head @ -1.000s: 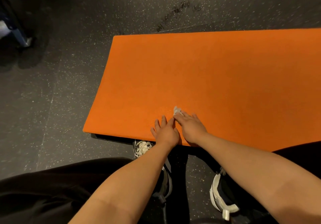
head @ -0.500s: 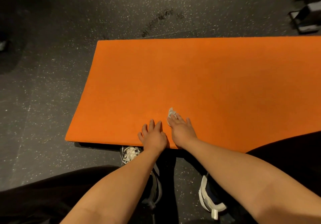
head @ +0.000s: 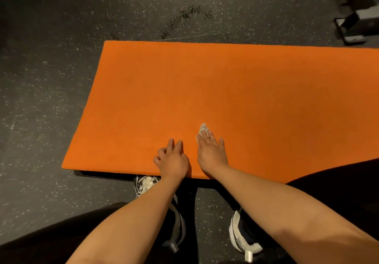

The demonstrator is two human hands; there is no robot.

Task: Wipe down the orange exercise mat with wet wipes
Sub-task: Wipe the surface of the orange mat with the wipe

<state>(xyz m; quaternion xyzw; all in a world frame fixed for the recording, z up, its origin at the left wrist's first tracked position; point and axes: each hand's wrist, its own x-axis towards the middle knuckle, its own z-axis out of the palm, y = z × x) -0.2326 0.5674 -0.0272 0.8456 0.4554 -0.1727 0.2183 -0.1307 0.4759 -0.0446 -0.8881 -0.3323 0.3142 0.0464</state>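
From the head camera, looking down, the orange mat [head: 225, 104] lies flat on a dark speckled floor [head: 45, 79], its short end to the left and its long side running off the frame's right edge. Both hands rest on the mat close to its near edge. The left hand [head: 173, 161] lies palm down with its fingers [head: 170, 144] loosely together and slightly curled, pressing on the bare mat and gripping nothing. Just beside it, nearer the mat's middle, the right hand [head: 211, 153] is spread flat, palm down, with its fingers extended over a small white wipe [head: 203, 129]; the wipe is crumpled and pinned between the fingertips and the mat, and part of it sticks out beyond them toward the mat's far edge. Whether the fingers actually pinch the wipe or only press on it is hard to tell from this angle. The two hands are near each other but do not touch. Below the mat's near edge, two shoes [head: 242, 235] with white soles stand on the floor, the toe of the left one tucked partly under the mat's edge, with dark trousers at either side. Beyond the mat's far edge the floor shows a dark smeared patch [head: 184, 20], and off the far right corner stands a dark piece of equipment [head: 356, 24] with a pale face, too cropped to identify.
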